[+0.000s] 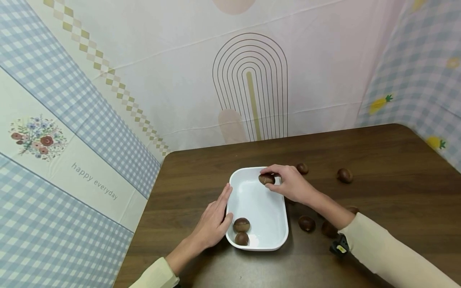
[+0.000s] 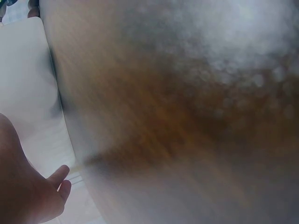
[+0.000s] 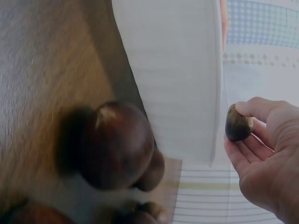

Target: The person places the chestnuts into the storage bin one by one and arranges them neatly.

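A white tray (image 1: 257, 208) with rounded corners stands on the wooden table. Two brown chestnuts (image 1: 241, 232) lie together in its near left corner. My right hand (image 1: 288, 182) is over the tray's far right corner, pinching a chestnut (image 1: 266, 179) between thumb and fingers. The right wrist view shows that same chestnut (image 3: 238, 123) above rim height, thumb on one side and fingers on the other. Against the tray's left side rests my left hand (image 1: 214, 220), its fingers straight along the rim and holding nothing.
Right of the tray several loose chestnuts (image 1: 307, 224) are spread on the table (image 1: 201, 172); some are partly hidden under the right forearm. One chestnut (image 1: 344, 175) lies farther off to the right. Patterned cloth (image 1: 173, 80) hangs behind the table and on both sides.
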A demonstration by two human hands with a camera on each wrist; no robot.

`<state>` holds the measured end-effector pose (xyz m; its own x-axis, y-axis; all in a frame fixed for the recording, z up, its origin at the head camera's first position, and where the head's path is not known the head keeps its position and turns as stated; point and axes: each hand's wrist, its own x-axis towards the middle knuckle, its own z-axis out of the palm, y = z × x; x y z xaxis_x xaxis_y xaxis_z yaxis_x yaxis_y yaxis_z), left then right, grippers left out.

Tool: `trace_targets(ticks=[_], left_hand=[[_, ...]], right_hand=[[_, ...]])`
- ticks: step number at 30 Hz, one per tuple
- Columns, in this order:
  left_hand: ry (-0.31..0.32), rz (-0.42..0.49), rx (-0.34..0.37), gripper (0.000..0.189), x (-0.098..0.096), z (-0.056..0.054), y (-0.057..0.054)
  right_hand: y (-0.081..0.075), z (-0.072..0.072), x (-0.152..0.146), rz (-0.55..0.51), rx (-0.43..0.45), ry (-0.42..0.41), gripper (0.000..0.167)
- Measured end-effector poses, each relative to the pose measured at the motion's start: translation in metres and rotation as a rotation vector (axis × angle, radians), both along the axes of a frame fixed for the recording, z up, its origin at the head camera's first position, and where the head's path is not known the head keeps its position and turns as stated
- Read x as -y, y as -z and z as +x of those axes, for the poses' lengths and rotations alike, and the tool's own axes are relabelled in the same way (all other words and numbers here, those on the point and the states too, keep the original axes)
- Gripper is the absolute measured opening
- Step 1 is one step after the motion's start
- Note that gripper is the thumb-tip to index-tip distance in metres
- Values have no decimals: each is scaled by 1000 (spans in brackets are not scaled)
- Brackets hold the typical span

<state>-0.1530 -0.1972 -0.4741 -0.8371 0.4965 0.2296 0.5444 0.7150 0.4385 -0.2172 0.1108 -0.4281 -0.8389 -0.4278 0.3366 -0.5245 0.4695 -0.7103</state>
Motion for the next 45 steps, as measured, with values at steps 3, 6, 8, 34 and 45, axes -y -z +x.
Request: trace_targets(ticks=[3,6,8,34,45], left_hand=[[1,1,1,74,0,0,0],[0,1,1,74,0,0,0],[1,1,1,73,0,0,1],[1,4,-6,73,0,0,1],[6,8,-14,74,1,-1,2]], right_hand=[[3,1,7,-25,3,-25,38],[4,2,14,-31,13,-40,38],[5,3,19,-26,18,-44,38],[18,13,57,35,-17,-164,35],[24,16,69,101,-11,-218,34]])
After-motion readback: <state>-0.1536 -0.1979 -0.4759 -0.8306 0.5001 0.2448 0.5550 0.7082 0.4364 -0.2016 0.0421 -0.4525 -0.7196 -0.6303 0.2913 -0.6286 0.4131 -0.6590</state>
